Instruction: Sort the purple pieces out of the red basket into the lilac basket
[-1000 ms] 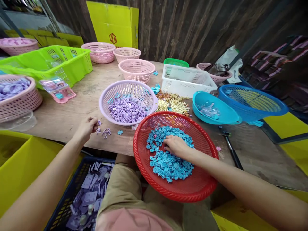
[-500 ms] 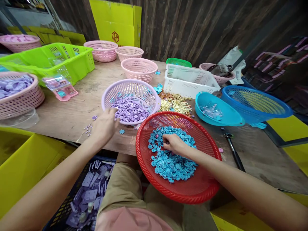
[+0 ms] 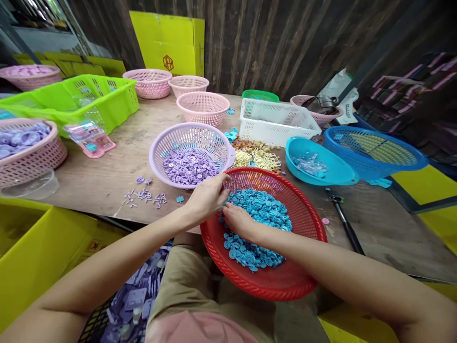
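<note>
A red basket (image 3: 259, 287) tilts over my lap at the table edge, holding many small blue round plastic pieces (image 3: 262, 209) with spiral-like faces. My left hand (image 3: 210, 194) is at the basket's left rim, its fingers curled towards the other hand. Just below it, inside the basket, my right hand (image 3: 238, 221) is closed with fingertips pinched beside the blue pieces. Whatever either hand holds is too small or hidden to name. Behind my left hand stands a lilac basket (image 3: 157, 159) with small purple pieces (image 3: 191, 166).
Loose purple bits (image 3: 144, 194) and a blue piece (image 3: 180, 199) lie on the table (image 3: 117, 176). Yellow frames (image 3: 266, 159), a white crate (image 3: 266, 128), a turquoise basin (image 3: 321, 178) and a black-handled tool (image 3: 344, 221) are around. A yellow carton (image 3: 46, 238) stands left.
My left hand has moved from the lilac basket rightward to the red basket's rim. My right hand has shifted left among the blue pieces, close to it.
</note>
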A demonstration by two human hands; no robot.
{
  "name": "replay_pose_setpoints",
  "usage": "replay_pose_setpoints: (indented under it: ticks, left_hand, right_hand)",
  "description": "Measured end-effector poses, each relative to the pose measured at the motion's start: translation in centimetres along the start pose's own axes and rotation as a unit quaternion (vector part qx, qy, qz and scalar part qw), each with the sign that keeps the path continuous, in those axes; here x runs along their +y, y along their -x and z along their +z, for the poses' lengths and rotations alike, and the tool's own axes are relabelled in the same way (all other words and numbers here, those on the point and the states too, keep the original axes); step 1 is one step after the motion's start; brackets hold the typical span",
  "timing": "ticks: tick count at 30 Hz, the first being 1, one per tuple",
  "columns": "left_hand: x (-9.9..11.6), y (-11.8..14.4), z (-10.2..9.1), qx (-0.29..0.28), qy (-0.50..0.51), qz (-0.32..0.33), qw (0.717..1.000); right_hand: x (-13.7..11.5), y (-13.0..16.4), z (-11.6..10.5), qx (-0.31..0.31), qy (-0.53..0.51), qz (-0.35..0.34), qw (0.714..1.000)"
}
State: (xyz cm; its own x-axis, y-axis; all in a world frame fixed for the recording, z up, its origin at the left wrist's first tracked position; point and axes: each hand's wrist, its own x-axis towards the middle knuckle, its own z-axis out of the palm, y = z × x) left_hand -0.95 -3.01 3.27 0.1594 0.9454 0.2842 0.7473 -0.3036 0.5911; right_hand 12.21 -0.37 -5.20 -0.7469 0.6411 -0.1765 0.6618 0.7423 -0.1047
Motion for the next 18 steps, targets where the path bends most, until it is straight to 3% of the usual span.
replay_pose_setpoints:
  ticks: [7, 13, 16, 18]
  left_hand:
    - [-0.2, 0.8, -0.7, 0.015, 0.109, -0.062, 0.992]
    - [-0.4, 1.0, -0.3, 0.028, 0.200, -0.086, 0.976]
    - [-0.1, 1.3, -0.7, 0.047, 0.272, -0.109, 0.955]
    - [0.1, 1.5, -1.0, 0.063, 0.369, -0.152, 0.915]
  right_hand:
    - [-1.3, 0.0, -1.2, -0.030, 0.030, 0.040, 0.998]
    - [-1.3, -0.2, -1.5, -0.025, -0.024, 0.091, 0.995]
    - [-0.5, 0.0, -3.2, 0.011, -0.122, 0.107, 0.987]
    - [-0.2, 0.5, -5.1, 0.075, -0.189, 0.093, 0.975]
